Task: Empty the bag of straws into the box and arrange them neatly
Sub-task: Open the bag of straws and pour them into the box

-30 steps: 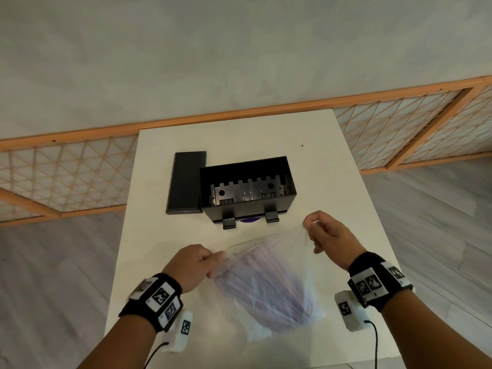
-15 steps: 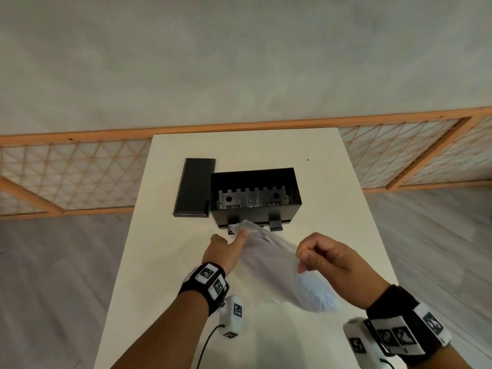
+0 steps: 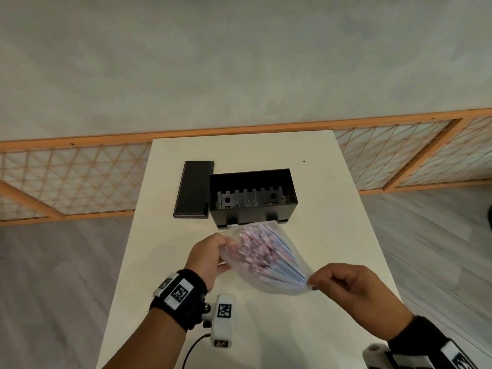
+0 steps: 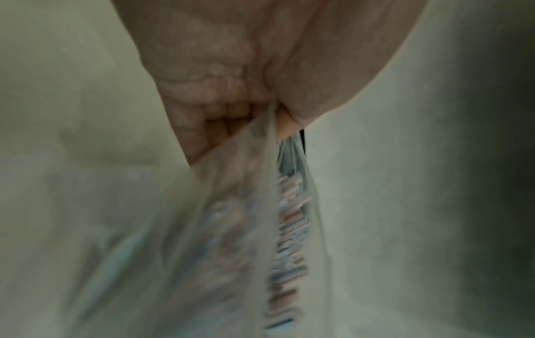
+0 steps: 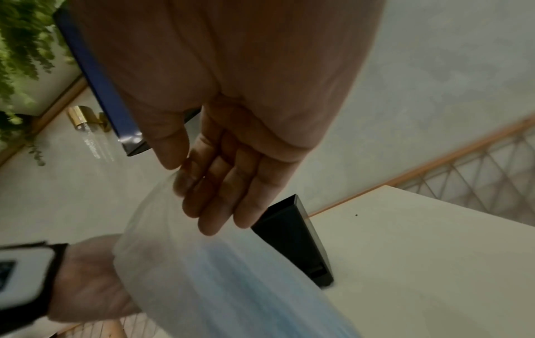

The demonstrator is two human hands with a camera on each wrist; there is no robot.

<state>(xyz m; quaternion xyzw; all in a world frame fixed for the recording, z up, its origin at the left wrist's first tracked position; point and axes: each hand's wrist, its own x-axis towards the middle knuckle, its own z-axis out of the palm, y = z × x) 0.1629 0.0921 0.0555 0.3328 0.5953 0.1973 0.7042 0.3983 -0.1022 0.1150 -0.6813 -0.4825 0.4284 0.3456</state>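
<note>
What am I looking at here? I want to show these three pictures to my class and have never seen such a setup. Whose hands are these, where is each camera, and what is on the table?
No machine here: a person works with bare hands, wearing black wristbands with printed markers and small cameras. The large picture comes from a camera on the head, looking down at a white table. The other two come from the wrists, looking along the fingers, so they are close and blurry.

On the table stand an open black box and, beside it, a flat black lid.

The left hand grips the open end of a clear plastic bag full of straws; the right hand pinches its bottom end. The bag's mouth points toward the box.
</note>
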